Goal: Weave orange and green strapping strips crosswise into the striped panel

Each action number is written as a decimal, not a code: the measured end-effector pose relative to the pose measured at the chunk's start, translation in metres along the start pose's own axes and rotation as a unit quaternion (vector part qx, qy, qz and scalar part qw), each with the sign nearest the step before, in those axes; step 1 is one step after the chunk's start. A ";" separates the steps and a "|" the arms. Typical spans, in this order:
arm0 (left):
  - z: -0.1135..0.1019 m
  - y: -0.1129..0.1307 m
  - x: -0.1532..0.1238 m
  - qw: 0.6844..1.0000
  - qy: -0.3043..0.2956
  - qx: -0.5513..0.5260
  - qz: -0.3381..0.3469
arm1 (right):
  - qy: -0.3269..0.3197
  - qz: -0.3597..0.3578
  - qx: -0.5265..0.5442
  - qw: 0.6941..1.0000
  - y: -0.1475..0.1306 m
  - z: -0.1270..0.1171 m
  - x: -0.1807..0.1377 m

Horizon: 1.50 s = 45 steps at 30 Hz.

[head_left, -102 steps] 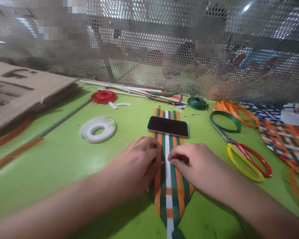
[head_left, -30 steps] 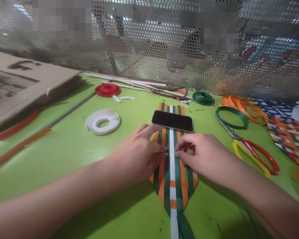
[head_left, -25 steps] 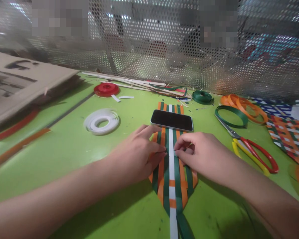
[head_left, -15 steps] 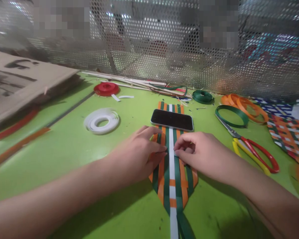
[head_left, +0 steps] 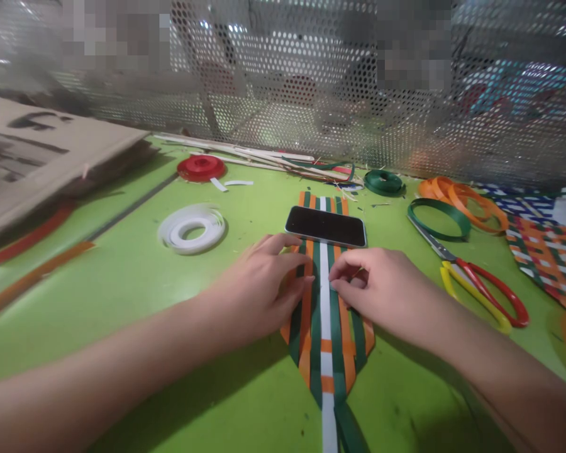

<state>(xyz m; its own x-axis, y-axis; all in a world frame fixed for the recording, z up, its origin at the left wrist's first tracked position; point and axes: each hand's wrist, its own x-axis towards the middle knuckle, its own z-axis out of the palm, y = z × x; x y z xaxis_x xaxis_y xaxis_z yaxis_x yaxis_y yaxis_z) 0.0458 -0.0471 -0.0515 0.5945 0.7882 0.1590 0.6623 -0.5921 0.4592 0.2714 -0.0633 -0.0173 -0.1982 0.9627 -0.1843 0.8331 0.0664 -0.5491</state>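
A mat of woven flat strips (head_left: 327, 314) in orange, green and white lies lengthwise on the green table, narrowing to a point at its near end. Across its far part rests a black-screened phone (head_left: 326, 226). My left hand (head_left: 273, 286) is over the mat's left side, thumb and fingers apart, fingertips near the green and orange strips. On the other side of the white centre strip (head_left: 325, 277), my right hand (head_left: 377, 283) has thumb and forefinger pinched together at a green strip. Whatever lies between those fingertips is too small to make out.
Scissors (head_left: 471, 280) with red and yellow handles lie at right, beside green (head_left: 438, 220) and orange coils (head_left: 466, 204). A white roll (head_left: 192, 229) and red roll (head_left: 202, 168) lie left. A perforated metal screen (head_left: 283, 82) closes the back; cardboard (head_left: 42, 157) is far left.
My left thumb and forefinger have parted and drawn slightly left, away from the white strip. My right hand has shifted up very little. The mat and phone stay in place.
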 end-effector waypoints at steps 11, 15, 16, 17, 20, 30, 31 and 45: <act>0.001 0.000 0.001 1.000 -0.020 0.007 0.011 | 0.029 0.035 -0.027 0.999 -0.005 -0.002 0.003; 0.000 0.000 0.000 1.000 -0.019 0.002 0.014 | 0.029 0.026 -0.013 0.999 -0.005 -0.001 0.006; 0.000 0.000 0.000 1.000 -0.018 0.003 0.015 | 0.028 0.022 -0.009 0.999 -0.005 -0.001 0.007; 0.000 0.000 0.000 1.000 -0.018 0.005 0.015 | 0.026 0.020 -0.005 0.999 -0.005 -0.001 0.007; 0.001 0.000 0.000 1.000 -0.025 0.011 0.013 | 0.018 0.017 -0.001 1.000 -0.003 -0.002 0.008; 0.002 0.001 0.002 0.999 -0.025 0.032 0.011 | 0.015 0.018 -0.028 0.999 -0.008 -0.004 0.008; 0.002 0.002 0.002 0.999 -0.027 0.034 0.011 | 0.016 0.017 -0.030 0.999 -0.009 -0.003 0.009; 0.001 0.001 0.001 0.999 -0.034 0.030 0.013 | 0.043 0.042 -0.034 0.998 -0.010 -0.002 0.012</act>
<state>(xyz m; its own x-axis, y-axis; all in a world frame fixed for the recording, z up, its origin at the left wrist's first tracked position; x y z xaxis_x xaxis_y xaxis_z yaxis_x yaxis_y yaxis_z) 0.0477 -0.0467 -0.0520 0.6406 0.7601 0.1090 0.6711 -0.6232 0.4016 0.2621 -0.0523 -0.0128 -0.0834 0.9845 -0.1542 0.8790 -0.0002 -0.4769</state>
